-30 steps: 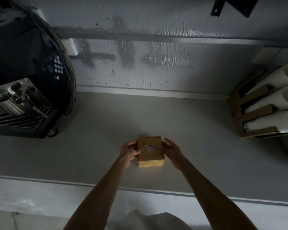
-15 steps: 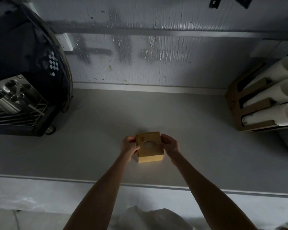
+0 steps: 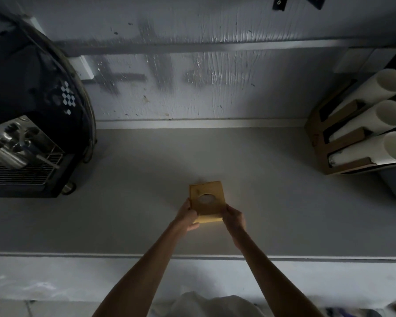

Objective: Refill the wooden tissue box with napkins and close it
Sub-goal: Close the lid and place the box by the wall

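A small wooden tissue box (image 3: 207,200) with a round hole in its top sits on the grey counter (image 3: 272,202), near the middle. Something pale shows through the hole. The top face appears tilted up toward me, its far edge raised. My left hand (image 3: 188,216) grips the box's left near corner. On the right near corner my right hand (image 3: 234,217) holds it. Both forearms reach in from the bottom of the view. No loose napkins are in sight.
A black coffee machine (image 3: 32,124) with a metal drip grate stands at the left. A cardboard holder with three white cup stacks (image 3: 364,131) lies at the right. The counter's front edge (image 3: 78,255) runs across below my hands. A scuffed wall is behind.
Both hands slid from the box's sides to its near corners, and the top face has tipped up toward me. The camera view has shifted slightly.
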